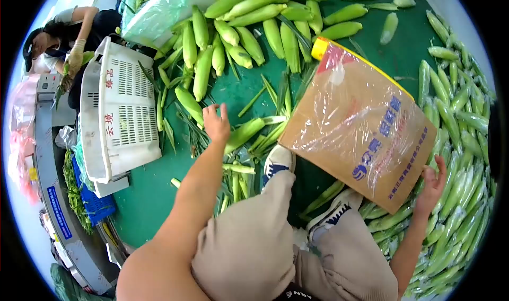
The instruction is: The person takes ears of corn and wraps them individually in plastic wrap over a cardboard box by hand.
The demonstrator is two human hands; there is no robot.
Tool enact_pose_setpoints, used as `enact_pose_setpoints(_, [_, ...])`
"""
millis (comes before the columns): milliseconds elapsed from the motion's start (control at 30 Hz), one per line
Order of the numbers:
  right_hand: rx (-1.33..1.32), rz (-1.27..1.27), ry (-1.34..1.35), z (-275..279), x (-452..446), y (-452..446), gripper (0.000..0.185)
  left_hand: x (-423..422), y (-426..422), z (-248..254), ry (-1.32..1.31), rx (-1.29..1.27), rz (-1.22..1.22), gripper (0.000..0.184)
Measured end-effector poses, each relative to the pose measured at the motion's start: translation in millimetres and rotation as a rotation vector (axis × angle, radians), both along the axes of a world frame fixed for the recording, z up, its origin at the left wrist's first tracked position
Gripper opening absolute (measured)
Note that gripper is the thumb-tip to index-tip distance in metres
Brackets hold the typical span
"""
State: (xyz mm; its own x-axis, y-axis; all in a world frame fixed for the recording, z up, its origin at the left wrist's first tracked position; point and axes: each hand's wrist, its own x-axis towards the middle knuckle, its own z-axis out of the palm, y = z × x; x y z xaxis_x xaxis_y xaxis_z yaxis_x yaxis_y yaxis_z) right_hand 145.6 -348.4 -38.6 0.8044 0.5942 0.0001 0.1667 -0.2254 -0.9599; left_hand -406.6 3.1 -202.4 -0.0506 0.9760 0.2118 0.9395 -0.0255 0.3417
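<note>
My left hand is held out over loose green-husked corn, its fingers apart and nothing in them. Right by its fingertips lies an ear of corn, and a second ear with its stalk stub rests just right of the wrist. My right hand is raised beside the lower right edge of a flat, plastic-wrapped cardboard box with blue printing. Its fingers are spread and empty; whether they touch the box I cannot tell. Below that hand, plastic-wrapped ears of corn form a long heap.
A white slatted crate stands at the left on the green floor. Unwrapped corn is piled ahead. Husk scraps and cut stalks surround my shoes. Another person bends over at upper left, one gloved hand holding something green.
</note>
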Motion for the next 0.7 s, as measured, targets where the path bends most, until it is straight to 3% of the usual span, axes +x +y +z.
enact_pose_setpoints(33, [0.009,0.039,0.034,0.0,-15.6,-0.6,0.053,-11.4,-14.7,7.9,-0.007,-0.065,-0.175,0.040])
enact_pose_setpoints(100, [-0.025,0.048,0.050,-13.7,-15.4,-13.0,0.057,-40.2,-51.5,8.0,0.140,-0.537,-0.419,0.065])
enact_pose_setpoints(167, [-0.043,0.060,0.041,-20.4,-12.7,-19.3,0.063,-49.9,-79.1,15.3,0.226,-0.622,-0.369,0.094])
enact_pose_setpoints(233, [-0.159,0.072,0.038,-23.9,-15.4,-19.3,0.070,-58.7,-77.5,10.0,0.168,-0.672,-0.360,0.093])
enact_pose_setpoints(300, [-0.349,0.451,-0.304,8.8,-19.7,-8.9,0.075,-69.1,-75.1,25.1,0.020,-0.579,-0.333,0.081])
enact_pose_setpoints(367, [-0.403,0.705,-0.723,10.2,-16.5,1.5,0.079,-60.7,-67.7,56.6,-0.484,-0.534,-0.244,0.077])
enact_pose_setpoints(433, [-0.483,0.737,-0.752,10.9,-18.5,9.5,0.078,-28.6,-45.8,93.2,-0.652,-0.468,-0.334,0.078])
enact_pose_setpoints(500, [-0.517,0.832,-0.750,10.7,-27.1,13.0,0.077,65.3,-38.8,159.2,-0.652,-0.415,-0.578,0.085])
enact_pose_setpoints(567, [-0.499,0.953,-0.736,10.7,-33.8,22.4,0.074,169.3,-35.2,204.1,-0.484,-0.384,-0.970,0.081])
enact_pose_setpoints(600, [-0.467,0.967,-0.822,11.8,-41.9,26.1,0.058,214.6,-43.1,217.8,-0.301,-0.322,-1.065,0.078])
enact_pose_setpoints(700, [-0.349,0.936,-0.896,-17.5,-59.1,25.2,0.035,298.1,-62.4,209.7,0.062,-0.253,-1.335,0.075])
